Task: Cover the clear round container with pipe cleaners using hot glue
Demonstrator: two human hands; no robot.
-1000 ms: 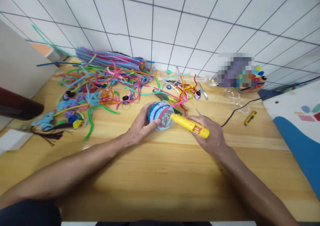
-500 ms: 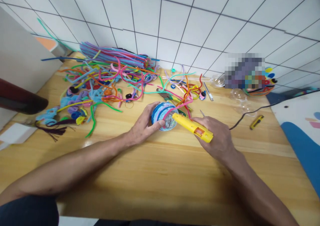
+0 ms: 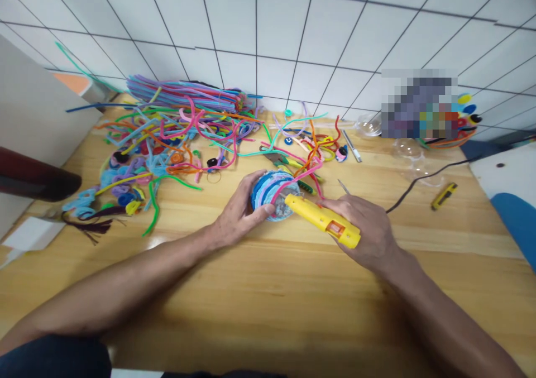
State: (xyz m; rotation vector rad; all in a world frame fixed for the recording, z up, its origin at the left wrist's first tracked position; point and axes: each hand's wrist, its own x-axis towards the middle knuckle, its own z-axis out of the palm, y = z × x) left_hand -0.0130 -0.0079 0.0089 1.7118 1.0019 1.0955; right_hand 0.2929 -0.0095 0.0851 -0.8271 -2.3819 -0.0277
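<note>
My left hand (image 3: 238, 213) is closed round the left side of a round blue and pale-blue ball (image 3: 267, 187) wound with fuzzy stems, its thumb on the front. The ball's right part is clear, with something greyish showing. A pink stem (image 3: 299, 174) runs from near the thumb up to the right. In my right hand (image 3: 372, 227) is a yellow glue gun (image 3: 322, 216), its nozzle pointing left at the clear part of the ball. Whether the nozzle touches the surface cannot be made out.
Tangled fuzzy stems (image 3: 167, 138) cover the table's back left, with a stem bundle (image 3: 188, 94) behind. Pliers (image 3: 274, 156) lie behind the ball. To the right are a yellow cutter (image 3: 444, 196), a black cable (image 3: 412, 185) and clear plastic domes (image 3: 406, 148). A dark red cylinder (image 3: 37, 171) juts in left.
The glue gun's nozzle has moved slightly left and down over the ball. My left hand keeps its hold. The camera view has shifted a little.
</note>
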